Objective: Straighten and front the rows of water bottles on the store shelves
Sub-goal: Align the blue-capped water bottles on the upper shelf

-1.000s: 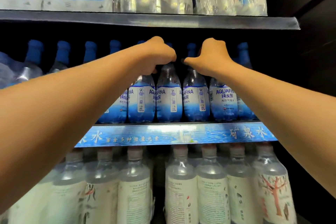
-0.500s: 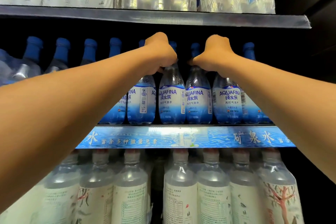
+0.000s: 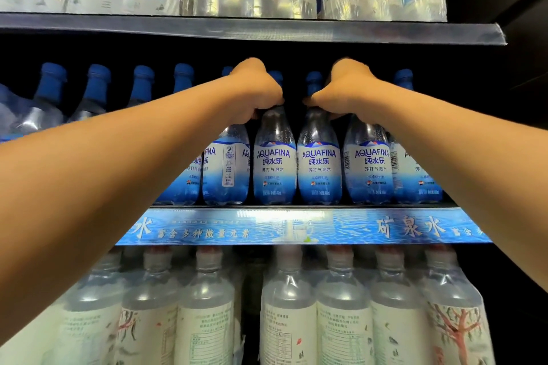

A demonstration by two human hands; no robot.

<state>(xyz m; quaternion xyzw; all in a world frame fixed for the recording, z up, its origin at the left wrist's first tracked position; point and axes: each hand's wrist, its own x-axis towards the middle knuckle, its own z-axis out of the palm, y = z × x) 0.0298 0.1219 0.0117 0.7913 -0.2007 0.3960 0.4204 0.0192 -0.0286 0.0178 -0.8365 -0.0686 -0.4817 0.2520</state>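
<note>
Two bottle necks gripped on the middle shelf [image 3: 296,227].
Left hand [image 3: 255,89] is curled round one Aquafina bottle [image 3: 275,163]; right hand [image 3: 344,89] is curled round the adjacent bottle [image 3: 318,163], labels faced forward below both fists.

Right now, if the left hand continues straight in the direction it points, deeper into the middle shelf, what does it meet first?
Probably the blue-capped bottles in the rows behind. The left hand already grips a front bottle's neck, and one more blue cap shows just behind it. Depth there is dark and unclear.
</note>
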